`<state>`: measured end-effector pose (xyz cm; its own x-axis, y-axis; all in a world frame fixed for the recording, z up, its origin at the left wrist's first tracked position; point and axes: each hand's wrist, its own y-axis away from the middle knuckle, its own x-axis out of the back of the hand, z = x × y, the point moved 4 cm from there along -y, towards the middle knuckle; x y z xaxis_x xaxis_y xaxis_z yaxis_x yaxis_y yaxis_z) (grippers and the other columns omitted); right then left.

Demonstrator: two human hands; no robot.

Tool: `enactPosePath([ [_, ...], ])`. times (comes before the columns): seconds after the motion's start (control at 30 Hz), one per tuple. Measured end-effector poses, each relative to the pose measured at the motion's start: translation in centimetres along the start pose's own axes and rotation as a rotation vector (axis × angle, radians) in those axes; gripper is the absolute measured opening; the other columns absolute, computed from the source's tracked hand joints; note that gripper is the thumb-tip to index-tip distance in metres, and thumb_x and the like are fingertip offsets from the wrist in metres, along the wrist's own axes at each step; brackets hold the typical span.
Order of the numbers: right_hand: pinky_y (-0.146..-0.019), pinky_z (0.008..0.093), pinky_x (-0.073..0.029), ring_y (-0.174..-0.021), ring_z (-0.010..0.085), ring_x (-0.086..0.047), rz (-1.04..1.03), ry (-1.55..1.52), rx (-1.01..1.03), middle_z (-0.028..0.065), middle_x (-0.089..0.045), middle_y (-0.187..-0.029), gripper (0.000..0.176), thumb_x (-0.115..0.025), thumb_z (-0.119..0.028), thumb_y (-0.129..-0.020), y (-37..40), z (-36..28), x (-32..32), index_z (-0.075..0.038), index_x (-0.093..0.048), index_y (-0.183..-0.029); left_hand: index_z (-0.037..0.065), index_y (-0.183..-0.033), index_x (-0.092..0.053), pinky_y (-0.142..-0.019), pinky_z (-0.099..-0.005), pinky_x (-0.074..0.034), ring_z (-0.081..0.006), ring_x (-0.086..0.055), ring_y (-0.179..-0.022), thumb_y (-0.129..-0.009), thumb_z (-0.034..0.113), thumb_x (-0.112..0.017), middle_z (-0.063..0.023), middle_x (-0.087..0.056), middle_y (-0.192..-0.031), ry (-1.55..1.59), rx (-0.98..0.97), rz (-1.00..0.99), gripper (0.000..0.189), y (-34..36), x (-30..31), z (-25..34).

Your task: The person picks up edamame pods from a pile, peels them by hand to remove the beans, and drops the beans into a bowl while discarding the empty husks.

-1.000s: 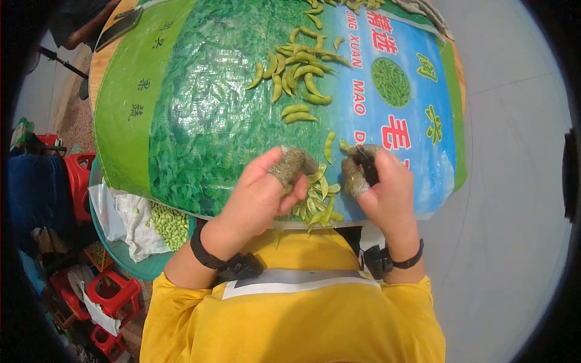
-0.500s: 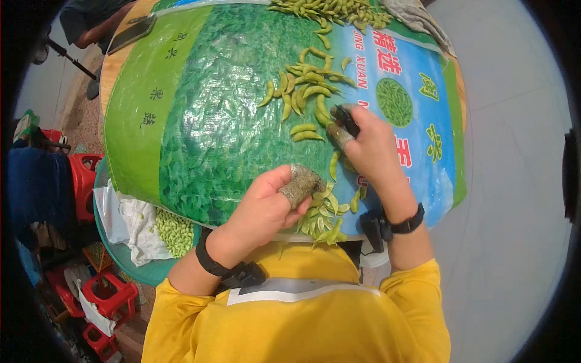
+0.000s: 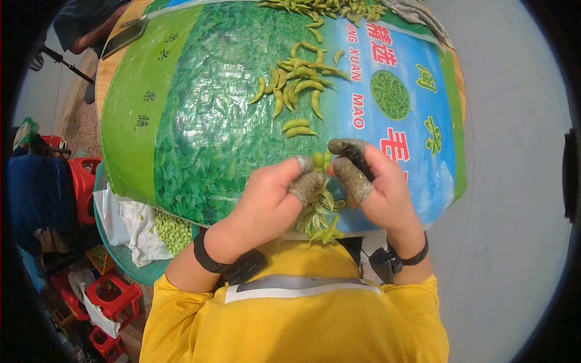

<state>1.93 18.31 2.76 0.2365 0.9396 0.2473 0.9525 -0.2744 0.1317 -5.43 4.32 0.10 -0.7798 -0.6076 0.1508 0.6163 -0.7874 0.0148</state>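
Head view, looking down: the left hand (image 3: 266,196) and the right hand (image 3: 381,187) meet over the near edge of the counter (image 3: 104,72). Both are closed in a pinch on one green pod (image 3: 318,159), held between their fingertips just above the surface. Grey knitted finger covers (image 3: 354,179) sit on the thumbs and forefingers. Something dark lies along the right forefinger; what it is I cannot tell.

By the look of the grip, the pod is at the point of being split open. Getting the beans out would call for the thumbs to press along the seam while the other fingers keep the pod from slipping.

Right under the hands lies a small heap of empty shells (image 3: 318,218), at the counter's near edge. Two whole pods (image 3: 298,128) lie just beyond the fingers, a loose cluster of pods (image 3: 296,81) farther out, and a bigger far heap (image 3: 327,7) at the far side.

A printed woven sack (image 3: 206,121), green and blue with red lettering, covers nearly the whole counter. A phone (image 3: 124,35) rests near its far left corner, close to another person (image 3: 85,24).

Below the counter on the left, a green basin (image 3: 130,260) holds a white cloth (image 3: 130,221) and shelled beans (image 3: 172,230). Red stools (image 3: 106,296) stand nearby, and a plain grey floor (image 3: 514,181) spreads to the right.
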Motion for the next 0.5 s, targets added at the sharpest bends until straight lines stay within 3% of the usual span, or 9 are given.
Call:
enactPosePath([
  [0.03, -0.072, 0.0262, -0.048, -0.081, 0.0118, -0.060, -0.030, 0.067, -0.063, 0.0095, -0.064, -0.089, 0.029, -0.057, -0.009, -0.086, 0.3, -0.1, -0.2, 0.001, -0.053, -0.113, 0.004, -0.092, -0.061, -0.062, -0.0351, -0.047, -0.0323, -0.062, -0.071, -0.080, 0.008, -0.053, -0.0167, -0.062, -0.076, 0.126, 0.047, 0.068, 0.015, 0.1, 0.3, -0.2],
  [0.1, -0.072, 0.0279, -0.048, -0.082, 0.0161, -0.062, -0.094, 0.088, -0.063, 0.0117, -0.063, -0.091, 0.031, -0.055, -0.009, -0.086, 0.9, -0.4, -0.6, 0.001, -0.051, -0.116, 0.005, -0.091, -0.062, -0.063, -0.0330, -0.047, -0.0289, -0.063, -0.070, -0.078, 0.005, -0.051, -0.0160, -0.062, -0.076, 0.040, 0.008, 0.082, 0.017, 0.3, 0.6, -0.8],
  [0.23, -0.072, 0.0321, -0.048, -0.085, 0.0265, -0.064, -0.158, 0.132, 0.050, 0.0174, -0.062, -0.094, 0.038, -0.053, -0.006, -0.083, 1.4, 0.0, -1.1, -0.001, -0.047, -0.120, 0.004, -0.092, -0.062, -0.063, -0.0342, -0.048, -0.0307, -0.062, -0.070, -0.075, 0.003, -0.049, -0.0165, -0.062, -0.076, -0.009, -0.003, 0.002, 0.021, 0.4, 0.2, -0.4],
  [0.5, -0.074, 0.0340, -0.048, -0.089, 0.0328, -0.062, -0.190, 0.156, 0.031, 0.0201, -0.060, -0.098, 0.047, -0.053, -0.002, -0.077, 1.6, -0.1, -1.1, -0.003, -0.046, -0.124, 0.002, -0.088, -0.058, -0.060, -0.0376, -0.048, -0.0363, -0.060, -0.067, -0.072, 0.002, -0.052, -0.0187, -0.060, -0.075, -0.073, -0.061, 0.074, 0.017, 0.6, -0.2, 0.4],
])
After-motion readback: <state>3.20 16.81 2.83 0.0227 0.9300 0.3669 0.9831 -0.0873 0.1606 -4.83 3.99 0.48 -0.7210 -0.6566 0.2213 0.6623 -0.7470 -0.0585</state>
